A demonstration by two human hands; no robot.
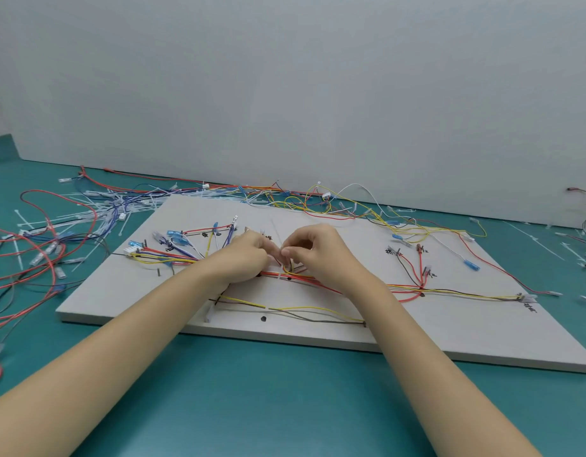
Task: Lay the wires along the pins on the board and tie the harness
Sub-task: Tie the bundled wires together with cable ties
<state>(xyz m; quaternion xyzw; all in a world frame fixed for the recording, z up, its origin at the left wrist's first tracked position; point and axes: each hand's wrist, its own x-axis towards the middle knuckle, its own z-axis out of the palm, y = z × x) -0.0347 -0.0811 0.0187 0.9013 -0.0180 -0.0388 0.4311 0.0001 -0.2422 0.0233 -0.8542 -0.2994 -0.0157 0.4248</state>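
Nearest, two bare forearms reached forward over the teal table onto the white board, which lay flat and slightly skewed. Along the board's near edge a yellow wire and a dark wire ran side by side between small pins. Just beyond them a bundle of red, yellow and dark wires stretched from the middle of the board toward its right end, passing under both hands. The left hand and the right hand met over this bundle at the board's centre, fingertips almost touching. Both had their fingers curled and pinched a thin white cable tie whose tail rose up between them; exactly how the tie wrapped the bundle was hidden by the fingers. To the left, wire ends with blue terminals fanned out on the board. Farther back and to the left, loose wires and spare white ties lay tangled on the table against the grey wall.
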